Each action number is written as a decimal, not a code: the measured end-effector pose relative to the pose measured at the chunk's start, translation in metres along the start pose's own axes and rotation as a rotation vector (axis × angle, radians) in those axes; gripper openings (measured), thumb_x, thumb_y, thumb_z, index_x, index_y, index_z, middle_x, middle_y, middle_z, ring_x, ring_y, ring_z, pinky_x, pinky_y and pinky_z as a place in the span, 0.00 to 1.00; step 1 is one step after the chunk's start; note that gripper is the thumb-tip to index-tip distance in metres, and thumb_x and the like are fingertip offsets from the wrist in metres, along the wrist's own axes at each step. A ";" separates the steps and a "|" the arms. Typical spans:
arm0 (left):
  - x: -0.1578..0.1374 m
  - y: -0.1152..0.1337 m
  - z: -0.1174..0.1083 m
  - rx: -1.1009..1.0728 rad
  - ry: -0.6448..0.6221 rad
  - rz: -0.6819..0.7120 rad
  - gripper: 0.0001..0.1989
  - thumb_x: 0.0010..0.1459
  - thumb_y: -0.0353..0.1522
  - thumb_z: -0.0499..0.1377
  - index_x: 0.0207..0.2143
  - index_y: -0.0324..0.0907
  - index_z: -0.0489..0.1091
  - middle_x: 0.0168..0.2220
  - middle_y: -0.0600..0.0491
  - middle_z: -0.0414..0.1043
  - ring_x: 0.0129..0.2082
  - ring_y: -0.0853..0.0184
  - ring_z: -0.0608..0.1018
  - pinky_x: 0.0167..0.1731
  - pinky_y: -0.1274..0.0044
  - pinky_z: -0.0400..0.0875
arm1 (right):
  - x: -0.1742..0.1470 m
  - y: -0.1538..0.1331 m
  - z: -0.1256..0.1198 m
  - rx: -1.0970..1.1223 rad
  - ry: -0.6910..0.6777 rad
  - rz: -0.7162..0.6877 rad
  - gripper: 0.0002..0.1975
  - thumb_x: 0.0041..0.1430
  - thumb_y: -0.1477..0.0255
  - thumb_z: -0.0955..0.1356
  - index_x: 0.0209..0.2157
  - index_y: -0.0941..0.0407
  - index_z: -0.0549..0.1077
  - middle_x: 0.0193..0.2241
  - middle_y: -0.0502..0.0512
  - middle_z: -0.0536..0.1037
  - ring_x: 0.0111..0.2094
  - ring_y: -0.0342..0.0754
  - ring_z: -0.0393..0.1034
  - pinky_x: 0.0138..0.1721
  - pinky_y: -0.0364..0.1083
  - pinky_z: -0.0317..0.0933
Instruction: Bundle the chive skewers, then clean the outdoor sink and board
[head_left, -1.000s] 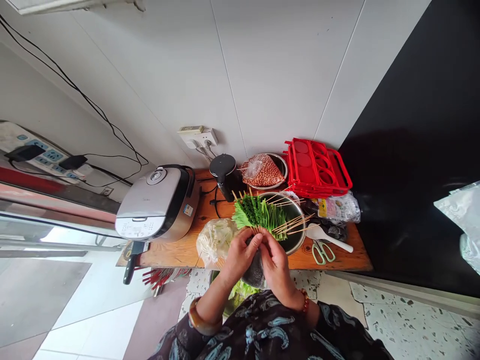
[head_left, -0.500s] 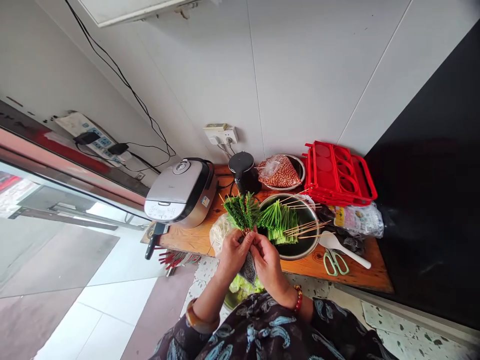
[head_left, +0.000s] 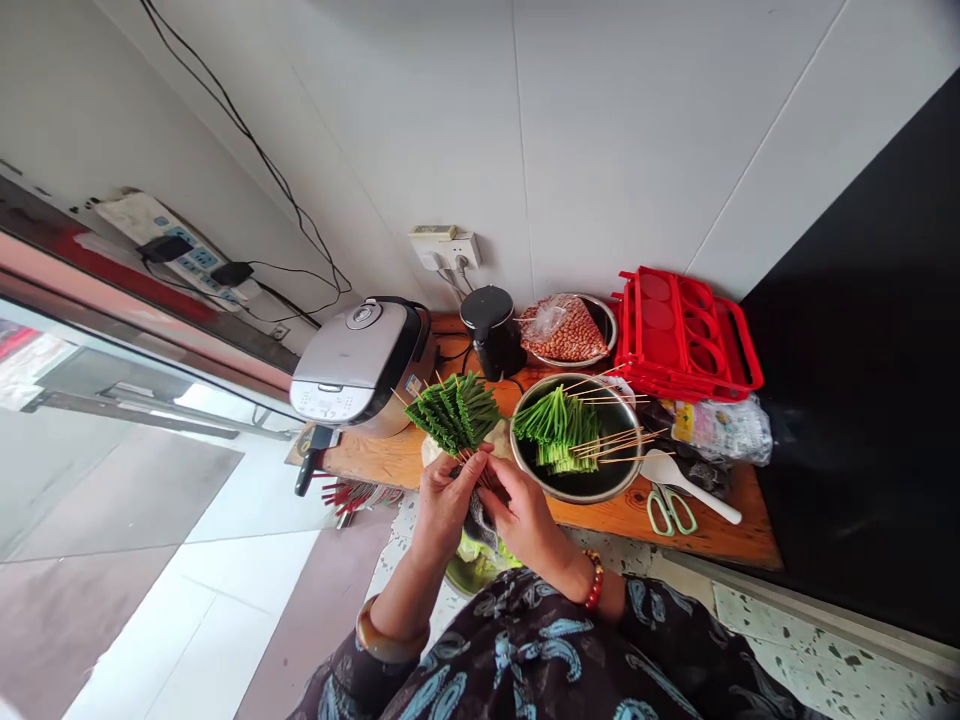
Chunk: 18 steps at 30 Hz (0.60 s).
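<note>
A fanned bunch of green vegetable skewers (head_left: 454,412) stands up from my two hands, its stick ends gathered low between them. My left hand (head_left: 444,505) is closed around the sticks on the left side. From the right, my right hand (head_left: 525,510) is closed on the same sticks, thumbs close together. A dark grey, fuzzy-looking piece (head_left: 480,525) shows beneath my fingers; I cannot make out what it is. Just right of the bunch, a metal bowl (head_left: 592,494) holds cut green stalks (head_left: 559,430) threaded on thin sticks.
The wooden table (head_left: 607,524) carries a rice cooker (head_left: 352,365), a black kettle (head_left: 491,335), a bag of peanuts (head_left: 566,332), red plastic racks (head_left: 686,335), a white rice paddle (head_left: 694,487) and scissors (head_left: 670,512). A cleaver (head_left: 313,455) lies at the left edge. Leafy greens (head_left: 480,560) sit below.
The skewer bunch has tilted left and spread into a wider fan, and both hands have shifted slightly left with it. The camera view has shifted a little.
</note>
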<state>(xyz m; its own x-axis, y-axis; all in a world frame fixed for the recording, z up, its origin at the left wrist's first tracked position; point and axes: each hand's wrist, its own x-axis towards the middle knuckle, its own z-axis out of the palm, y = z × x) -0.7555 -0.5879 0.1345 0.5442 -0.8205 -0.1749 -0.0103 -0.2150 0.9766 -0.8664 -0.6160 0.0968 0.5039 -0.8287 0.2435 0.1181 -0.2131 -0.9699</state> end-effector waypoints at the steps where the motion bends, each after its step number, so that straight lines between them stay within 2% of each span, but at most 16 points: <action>1: -0.001 0.003 -0.007 0.025 0.020 0.009 0.19 0.51 0.45 0.66 0.38 0.39 0.80 0.33 0.50 0.80 0.34 0.64 0.78 0.37 0.75 0.73 | 0.001 -0.001 0.000 0.003 -0.038 -0.015 0.16 0.66 0.70 0.65 0.54 0.52 0.72 0.43 0.57 0.78 0.44 0.51 0.73 0.48 0.51 0.69; 3: -0.004 0.009 -0.027 0.096 0.075 0.024 0.19 0.53 0.45 0.65 0.36 0.39 0.80 0.31 0.51 0.79 0.31 0.66 0.77 0.32 0.77 0.71 | 0.000 0.002 -0.003 0.032 -0.092 -0.015 0.17 0.66 0.68 0.65 0.55 0.52 0.72 0.44 0.58 0.77 0.44 0.50 0.73 0.45 0.49 0.70; 5: -0.007 0.015 -0.051 0.164 0.140 0.024 0.19 0.55 0.47 0.63 0.36 0.39 0.80 0.29 0.53 0.76 0.26 0.69 0.73 0.27 0.79 0.67 | -0.003 0.014 -0.013 0.066 -0.084 0.050 0.17 0.67 0.65 0.65 0.55 0.52 0.72 0.46 0.58 0.77 0.44 0.50 0.73 0.44 0.49 0.70; 7: -0.011 0.018 -0.077 0.225 0.191 0.022 0.21 0.56 0.48 0.62 0.36 0.39 0.79 0.27 0.54 0.74 0.23 0.71 0.69 0.24 0.79 0.62 | -0.009 0.033 -0.026 0.073 -0.020 0.172 0.18 0.66 0.60 0.66 0.53 0.53 0.73 0.46 0.59 0.78 0.45 0.51 0.74 0.45 0.50 0.70; 10: -0.020 0.017 -0.107 0.306 0.233 0.014 0.21 0.57 0.48 0.60 0.34 0.39 0.78 0.25 0.55 0.70 0.24 0.71 0.67 0.24 0.79 0.60 | -0.024 0.068 -0.038 0.101 0.028 0.416 0.26 0.60 0.51 0.69 0.52 0.54 0.75 0.47 0.62 0.79 0.48 0.56 0.74 0.47 0.54 0.70; 12: -0.026 0.010 -0.120 0.309 0.253 -0.010 0.21 0.58 0.48 0.60 0.32 0.39 0.78 0.24 0.55 0.67 0.24 0.71 0.65 0.24 0.79 0.59 | -0.036 0.089 -0.032 0.160 -0.025 0.583 0.32 0.56 0.45 0.69 0.53 0.54 0.74 0.50 0.64 0.79 0.49 0.60 0.74 0.47 0.56 0.70; 14: -0.032 0.001 -0.128 0.286 0.261 -0.044 0.21 0.59 0.48 0.59 0.31 0.39 0.77 0.23 0.56 0.66 0.24 0.71 0.64 0.24 0.79 0.58 | -0.051 0.108 -0.016 0.197 -0.064 0.698 0.38 0.52 0.41 0.69 0.55 0.54 0.73 0.55 0.67 0.76 0.53 0.63 0.73 0.49 0.58 0.69; 18: -0.040 -0.020 -0.142 0.287 0.233 -0.096 0.21 0.60 0.48 0.58 0.31 0.40 0.77 0.25 0.55 0.67 0.25 0.71 0.65 0.26 0.78 0.59 | -0.076 0.147 0.018 0.102 0.073 0.772 0.46 0.47 0.39 0.69 0.60 0.56 0.69 0.63 0.69 0.67 0.61 0.66 0.65 0.59 0.60 0.62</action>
<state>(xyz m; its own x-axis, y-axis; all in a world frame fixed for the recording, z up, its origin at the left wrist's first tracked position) -0.6579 -0.4756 0.1398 0.7297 -0.6541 -0.1990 -0.1660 -0.4519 0.8765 -0.8717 -0.5749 -0.0645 0.4188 -0.7557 -0.5035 -0.1628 0.4830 -0.8604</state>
